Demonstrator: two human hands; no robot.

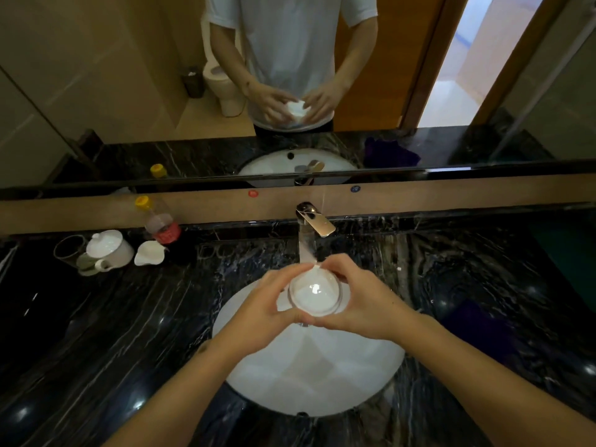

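a person stands at a dark marble bench (113, 333) and holds a clear glass (314, 296) in both hands over the white sink (309, 375), just in front of the chrome tap (311, 221) and below its spout. the left hand (271, 304) wraps the glass from the left, its fingers (283, 279) curled round the wall and the thumb along the near side. the right hand (358, 301) closes on it from the right, its fingers (335, 269) bent over the far rim, where they pinch a small white scrap (315, 268) against the edge. the mouth of the glass faces up toward the camera and looks white inside; i cannot tell whether that is something in it or the sink seen through it. the glass hangs clear of the sink, touching nothing but the two hands

at the back left of the bench stand a bottle (158, 224) with a yellow cap and red label, a white teapot (109, 248) with its lid on, a small white jug (150, 253) just beside the teapot, and an empty tumbler (66, 250) at the far left. a dark purple cloth (477, 321) lies on the bench to the right of the sink. a red sticker (253, 193) and a blue sticker (355, 189) sit on the tan strip above the tap. the mirror (129, 75) behind shows the same hands round the glass
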